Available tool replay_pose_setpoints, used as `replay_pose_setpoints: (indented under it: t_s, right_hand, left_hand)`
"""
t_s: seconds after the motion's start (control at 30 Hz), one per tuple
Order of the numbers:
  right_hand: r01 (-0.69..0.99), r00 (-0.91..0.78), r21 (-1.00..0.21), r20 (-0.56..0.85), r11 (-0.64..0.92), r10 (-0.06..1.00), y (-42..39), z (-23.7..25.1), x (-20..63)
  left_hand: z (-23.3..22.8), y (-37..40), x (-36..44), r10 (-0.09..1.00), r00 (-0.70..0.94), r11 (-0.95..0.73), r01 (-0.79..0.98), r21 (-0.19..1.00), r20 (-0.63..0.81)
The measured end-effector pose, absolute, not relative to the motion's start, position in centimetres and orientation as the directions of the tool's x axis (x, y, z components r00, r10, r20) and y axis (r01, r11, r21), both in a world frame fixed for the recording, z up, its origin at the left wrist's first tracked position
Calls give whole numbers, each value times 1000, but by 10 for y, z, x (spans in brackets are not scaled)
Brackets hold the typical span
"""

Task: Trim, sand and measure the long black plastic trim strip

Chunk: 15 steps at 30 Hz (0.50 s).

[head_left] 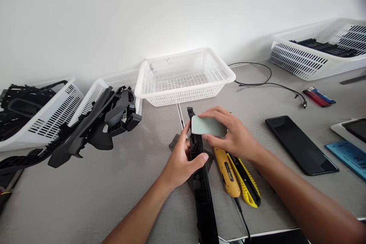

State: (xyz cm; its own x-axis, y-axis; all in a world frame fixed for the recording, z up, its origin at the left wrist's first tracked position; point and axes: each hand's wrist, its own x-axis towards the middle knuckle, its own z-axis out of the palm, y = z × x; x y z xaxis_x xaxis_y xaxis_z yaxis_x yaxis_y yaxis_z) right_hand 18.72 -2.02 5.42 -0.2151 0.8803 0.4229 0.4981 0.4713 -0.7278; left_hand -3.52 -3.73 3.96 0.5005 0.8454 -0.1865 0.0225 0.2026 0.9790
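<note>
My left hand (183,164) is wrapped around a long black plastic strip (203,194), its thumb lying across the top. The strip runs from the table's front edge toward the middle basket. In my right hand (228,129) is a pale green flat block (207,126), pinched between thumb and fingers. The block lies over the strip near its far end; whether they touch I cannot tell. Just below my right hand lie a yellow corded tool (227,173) and a yellow box cutter (246,181). A dark grey piece (173,142) shows partly behind my left hand.
A white basket (185,93) stands against the wall. Black plastic parts (97,122) overhang another basket (74,108) at left. A basket (303,65) of black parts stands at right. Nearby are a thin cable (270,74), lighters (318,97), a black phone (300,145) and a blue item (347,156).
</note>
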Motion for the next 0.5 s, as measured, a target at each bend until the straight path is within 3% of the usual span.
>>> replay_pose_setpoints:
  t_s: [0.5]
  right_hand:
    - [538,-151,-734,398,413,905,-16,50,191]
  left_hand:
    - [45,-39,-35,829,521,205,53,977,-202]
